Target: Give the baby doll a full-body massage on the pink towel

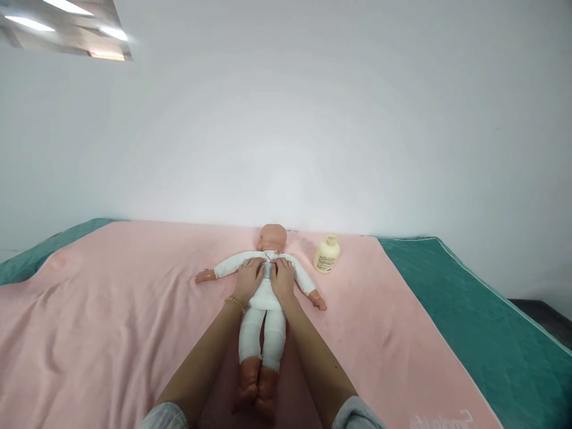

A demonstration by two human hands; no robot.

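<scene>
A baby doll (263, 296) with a white cloth body and plastic head, hands and feet lies stretched out, its head toward the wall. No facial features show on the smooth head, and its arms are spread to the sides. My left hand (250, 277) rests flat on the left side of the doll's upper body, fingers pointing to its shoulder. On the other side, my right hand (282, 277) lies flat in the same way, with a narrow gap between the two. Beyond the doll's right arm stands a cream-coloured bottle (326, 255), apart from both hands.
A pink blanket (147, 298) with folds at the left lies under the doll. Green sheeting (456, 298) shows past its right and left edges. A white wall (286, 119) rises right behind the bed-like surface.
</scene>
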